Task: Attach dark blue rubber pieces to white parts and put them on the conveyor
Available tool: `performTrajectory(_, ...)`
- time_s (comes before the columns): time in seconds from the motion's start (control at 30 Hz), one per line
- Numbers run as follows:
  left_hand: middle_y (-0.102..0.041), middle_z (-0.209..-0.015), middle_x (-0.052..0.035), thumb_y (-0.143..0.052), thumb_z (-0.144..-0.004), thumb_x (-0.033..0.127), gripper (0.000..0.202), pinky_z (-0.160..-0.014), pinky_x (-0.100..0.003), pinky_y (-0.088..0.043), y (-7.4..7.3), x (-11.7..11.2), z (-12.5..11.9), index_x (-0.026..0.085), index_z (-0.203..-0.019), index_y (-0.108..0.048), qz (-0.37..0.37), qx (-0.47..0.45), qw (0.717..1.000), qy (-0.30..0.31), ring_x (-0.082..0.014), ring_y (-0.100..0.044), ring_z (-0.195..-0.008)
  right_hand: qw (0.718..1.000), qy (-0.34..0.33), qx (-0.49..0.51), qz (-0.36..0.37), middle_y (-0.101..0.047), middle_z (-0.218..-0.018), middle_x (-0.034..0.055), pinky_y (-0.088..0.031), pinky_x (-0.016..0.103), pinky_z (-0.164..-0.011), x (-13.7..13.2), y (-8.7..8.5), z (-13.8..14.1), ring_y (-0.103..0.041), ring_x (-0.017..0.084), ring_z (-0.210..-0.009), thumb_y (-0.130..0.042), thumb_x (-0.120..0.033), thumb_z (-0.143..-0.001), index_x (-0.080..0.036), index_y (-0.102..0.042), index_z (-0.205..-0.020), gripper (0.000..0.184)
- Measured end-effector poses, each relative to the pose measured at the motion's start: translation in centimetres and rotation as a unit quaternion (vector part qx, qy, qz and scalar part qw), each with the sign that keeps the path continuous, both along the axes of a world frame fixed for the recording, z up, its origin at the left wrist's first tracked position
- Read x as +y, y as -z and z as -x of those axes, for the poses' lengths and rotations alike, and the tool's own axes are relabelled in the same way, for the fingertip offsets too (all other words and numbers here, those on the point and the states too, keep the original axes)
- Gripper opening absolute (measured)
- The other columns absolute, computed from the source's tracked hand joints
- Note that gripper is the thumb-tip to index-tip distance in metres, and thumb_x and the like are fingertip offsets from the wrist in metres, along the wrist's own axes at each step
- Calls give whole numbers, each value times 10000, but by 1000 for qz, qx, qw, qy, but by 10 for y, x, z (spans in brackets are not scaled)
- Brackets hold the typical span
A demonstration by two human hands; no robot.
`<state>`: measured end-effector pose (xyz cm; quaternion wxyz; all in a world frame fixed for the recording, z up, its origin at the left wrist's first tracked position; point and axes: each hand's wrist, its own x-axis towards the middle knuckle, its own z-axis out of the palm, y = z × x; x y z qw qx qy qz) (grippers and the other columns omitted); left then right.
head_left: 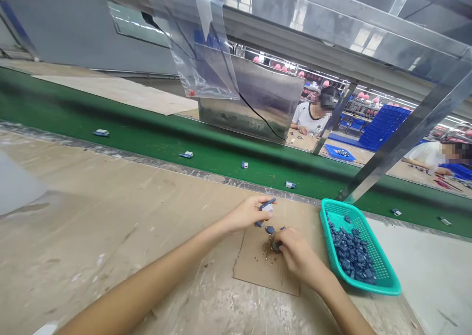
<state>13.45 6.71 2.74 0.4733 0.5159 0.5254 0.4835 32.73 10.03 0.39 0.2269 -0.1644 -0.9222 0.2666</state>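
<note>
My left hand pinches a small blue-and-white plastic part above the far side of a cardboard sheet. Closer to me, my right hand is closed, its fingertips on a small dark piece whose kind I cannot make out. That piece sits at a brown, wet-looking stain on the cardboard. Between the two hands lies a loose dark blue piece, with others partly hidden by my fingers. To the right stands a teal basket holding many dark blue pieces.
Beyond the worktable runs a green conveyor belt carrying several blue-and-white parts. A slanted metal post rises behind the basket. A clear plastic bag hangs overhead. Two people sit at the far side, near blue trays.
</note>
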Motion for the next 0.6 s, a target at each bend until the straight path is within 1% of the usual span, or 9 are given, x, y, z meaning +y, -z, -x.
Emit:
performTrajectory(0.07,-517,-906,-42,-570,-704,247,388,-637,-264,-471,-2,-4,-2,142,-1078,-573,-73,97,992,-24,-121,-533,-709,996,30,44,68,-577,-820,45,-421,333,-699,3,-9,-3,-517,213,-768,-456,-50,-772,-208,-548,-846,198)
performTrajectory(0.13,-517,-944,-44,-542,-740,227,342,-720,-282,-467,-6,-9,-7,174,-1075,-582,-142,189,971,-35,-140,-538,-799,972,64,132,181,-588,-843,38,-437,347,-742,5,-19,-5,-547,215,-802,-551,-143,-783,-212,-524,-827,87)
performTrajectory(0.17,-525,-947,-40,-526,-756,205,323,-763,-286,-457,-9,-12,-10,190,-1075,-581,-165,219,961,-33,-142,-535,-836,949,75,184,245,-589,-855,32,-443,351,-768,5,-23,-6,-562,216,-826,-596,-187,-776,-216,-501,-820,108)
performTrajectory(0.23,-543,-946,-27,-510,-771,165,302,-800,-277,-440,-13,-18,-17,211,-1061,-580,-193,248,949,-29,-138,-533,-869,890,79,270,358,-586,-872,17,-447,363,-812,4,-30,-6,-584,216,-862,-670,-244,-749,-225,-451,-813,228)
performTrajectory(0.3,-561,-929,-15,-526,-767,153,289,-788,-258,-437,-16,-23,-23,216,-1045,-573,-207,258,943,-30,-133,-537,-864,846,71,308,430,-584,-881,6,-455,382,-825,0,-35,-5,-597,215,-865,-718,-262,-719,-233,-422,-823,316)
performTrajectory(0.37,-574,-898,-7,-546,-759,157,266,-750,-242,-439,-17,-26,-28,210,-1018,-568,-215,265,939,-30,-130,-542,-834,822,62,322,466,-585,-880,-1,-476,395,-808,-4,-37,-3,-604,211,-848,-744,-267,-699,-239,-407,-831,363)
performTrajectory(0.43,-576,-877,-8,-556,-750,157,238,-713,-229,-438,-17,-27,-31,195,-984,-567,-220,271,937,-33,-127,-544,-801,814,58,329,475,-586,-877,-5,-490,397,-795,-6,-38,-2,-607,205,-837,-757,-264,-688,-245,-400,-835,387)
performTrajectory(0.5,-572,-862,-12,-558,-743,158,215,-686,-219,-438,-17,-27,-32,180,-957,-568,-224,274,935,-33,-122,-545,-773,817,62,334,467,-589,-879,-5,-499,386,-782,-7,-37,-2,-614,201,-823,-754,-263,-693,-246,-393,-838,390)
performTrajectory(0.6,-564,-840,-13,-556,-736,155,192,-654,-208,-437,-18,-29,-34,168,-927,-578,-231,283,931,-29,-117,-549,-742,833,77,330,438,-599,-873,2,-510,347,-744,-6,-33,-2,-623,192,-796,-745,-259,-704,-243,-387,-854,388)
